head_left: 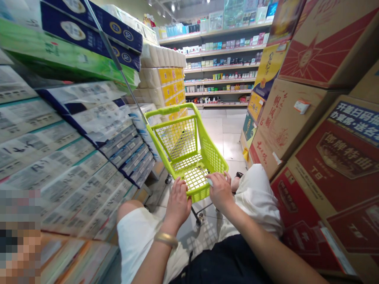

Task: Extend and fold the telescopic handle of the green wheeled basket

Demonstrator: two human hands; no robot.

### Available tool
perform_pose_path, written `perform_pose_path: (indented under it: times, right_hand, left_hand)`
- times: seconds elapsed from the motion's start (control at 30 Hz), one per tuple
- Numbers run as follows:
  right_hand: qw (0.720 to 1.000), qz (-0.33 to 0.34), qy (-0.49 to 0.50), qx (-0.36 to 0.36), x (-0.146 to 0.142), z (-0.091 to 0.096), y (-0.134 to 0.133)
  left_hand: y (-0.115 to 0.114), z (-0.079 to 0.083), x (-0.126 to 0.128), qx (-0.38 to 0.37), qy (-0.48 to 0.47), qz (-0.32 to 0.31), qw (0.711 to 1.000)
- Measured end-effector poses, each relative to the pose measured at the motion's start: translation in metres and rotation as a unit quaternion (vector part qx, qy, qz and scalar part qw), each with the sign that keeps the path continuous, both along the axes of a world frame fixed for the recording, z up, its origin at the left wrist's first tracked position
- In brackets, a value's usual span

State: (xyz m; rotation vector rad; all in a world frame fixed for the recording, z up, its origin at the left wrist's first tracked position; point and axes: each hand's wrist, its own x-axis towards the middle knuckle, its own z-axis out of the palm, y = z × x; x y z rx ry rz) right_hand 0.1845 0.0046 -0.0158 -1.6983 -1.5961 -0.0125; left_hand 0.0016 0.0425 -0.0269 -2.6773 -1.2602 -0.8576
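Observation:
A lime-green plastic shopping cart (220,161) stands in front of my legs, with its push handle on the far side. Its basket has grid-like walls and floor. My left hand (179,203), with a gold-coloured bangle (166,239) on the wrist, curls its fingers over the near left corner of the rim. At the near right corner, my right hand (221,191) grips the rim too. A small whitish bit shows by the right fingers; I cannot make out what it is. A thin metal pole (111,51) rises from the handle's left end.
Stacked packs of paper goods (38,157) line the left side. Cardboard cartons (291,112), many red, are piled on the right. A tiled aisle (233,136) leads to shelves of small boxes and bottles (219,55). Cart wheels (199,220) show below the basket.

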Motion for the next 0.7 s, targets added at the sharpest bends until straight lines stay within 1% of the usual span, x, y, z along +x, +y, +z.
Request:
perform_pose_path:
  times: [0.03, 0.13, 0.2, 0.23, 0.3, 0.4, 0.47, 0.53, 0.57, 0.7]
  right_hand:
    - [1.0, 0.012, -0.001, -0.001, -0.01, 0.0, -0.001]
    - [0.997, 0.076, -0.009, -0.003, -0.04, 0.001, -0.004]
    - [0.995, 0.101, -0.013, -0.006, -0.049, 0.001, -0.006]
    - [0.994, 0.105, -0.015, -0.007, -0.048, 0.0, -0.007]
    - [0.995, 0.098, -0.019, -0.008, -0.036, -0.001, -0.006]
    - [0.998, 0.053, -0.018, -0.002, -0.011, -0.003, -0.004]
    - [1.0, 0.021, -0.013, 0.003, -0.002, -0.003, -0.002]
    - [1.0, 0.007, -0.005, 0.003, -0.006, -0.003, -0.001]
    - [1.0, 0.013, -0.003, 0.003, -0.013, -0.002, -0.002]
    - [0.997, 0.074, -0.012, 0.005, -0.047, 0.0, -0.004]
  left_hand:
    - [0.0, -0.001, 0.001, 0.004, -0.001, 0.001, 1.0]
    - [0.001, -0.002, -0.001, 0.019, 0.006, -0.005, 1.0]
    - [0.002, -0.002, -0.003, 0.023, 0.01, -0.009, 1.0]
    - [0.002, -0.002, -0.004, 0.021, 0.011, -0.009, 1.0]
    - [0.002, -0.001, -0.005, 0.013, 0.01, -0.009, 1.0]
    - [0.001, 0.001, -0.003, 0.003, 0.005, -0.005, 1.0]
    - [0.0, 0.0, 0.0, 0.0, -0.003, -0.002, 1.0]
    - [0.0, -0.002, 0.003, 0.001, -0.009, 0.003, 1.0]
    - [0.001, -0.003, 0.004, 0.004, -0.011, 0.006, 1.0]
    - [0.003, -0.007, 0.002, 0.024, -0.001, 0.003, 1.0]
